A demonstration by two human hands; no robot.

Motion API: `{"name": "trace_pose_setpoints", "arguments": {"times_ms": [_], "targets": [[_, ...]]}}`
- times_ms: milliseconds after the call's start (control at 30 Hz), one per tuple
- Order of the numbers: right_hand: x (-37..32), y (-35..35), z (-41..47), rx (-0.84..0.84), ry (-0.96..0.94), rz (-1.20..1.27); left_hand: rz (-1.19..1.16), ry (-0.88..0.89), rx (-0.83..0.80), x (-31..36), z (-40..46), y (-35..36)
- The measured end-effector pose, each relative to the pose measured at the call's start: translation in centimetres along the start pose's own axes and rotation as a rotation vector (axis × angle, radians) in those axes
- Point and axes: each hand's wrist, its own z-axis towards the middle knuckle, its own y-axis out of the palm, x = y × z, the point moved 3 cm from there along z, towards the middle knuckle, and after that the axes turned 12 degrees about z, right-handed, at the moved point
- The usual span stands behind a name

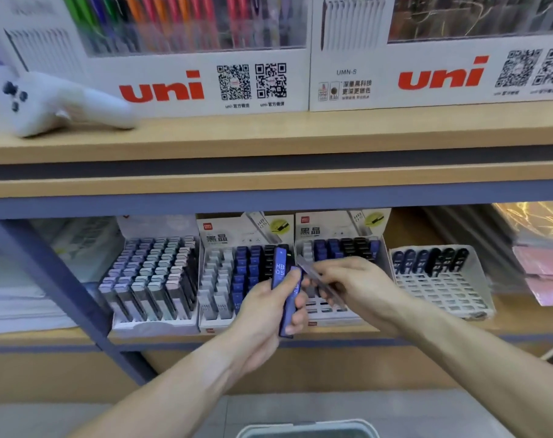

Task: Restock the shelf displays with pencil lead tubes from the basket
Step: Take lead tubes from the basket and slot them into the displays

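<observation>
Because the blue lead tubes (284,289) are thin, hard plastic sticks, they can be judged light, stiff and a bit slippery (and the lead inside would likely snap if one were dropped). A tube is best taken by its long flat sides, near the middle, so it does not tip.

A small bunch of blue tubes is held upright in the left hand (270,306), with the fingers curled round the lower part. One pale grey tube (319,281) is pinched in the right hand (352,281) and is held slanted, just beside the blue ones.

Both arms are stretched forward to the lower shelf (427,327), in front of the two middle display boxes (246,230). Only the rim of the basket (306,428) is seen, low down near the body.
</observation>
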Motion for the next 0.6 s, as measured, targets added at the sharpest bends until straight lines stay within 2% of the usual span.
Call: {"name": "trace_pose_setpoints", "arguments": {"times_ms": [133, 233, 433, 600], "targets": [[-0.9, -0.6, -0.2, 0.034, -0.08, 0.081, -0.057, 0.032, 0.125, 0.4, 0.6, -0.7], [-1.7, -1.3, -0.6, 0.039, -0.158, -0.001, -0.074, 0.062, 0.169, 0.7, 0.8, -1.2], [-2.2, -2.0, -1.4, 0.129, -0.225, -0.159, 0.089, 0.07, 0.102, 0.4, 0.5, -1.5], [-1.7, -2.1, -1.0, 0.171, -0.261, 0.056, 0.187, 0.057, 0.09, -0.6, 0.3, -0.9]]}}
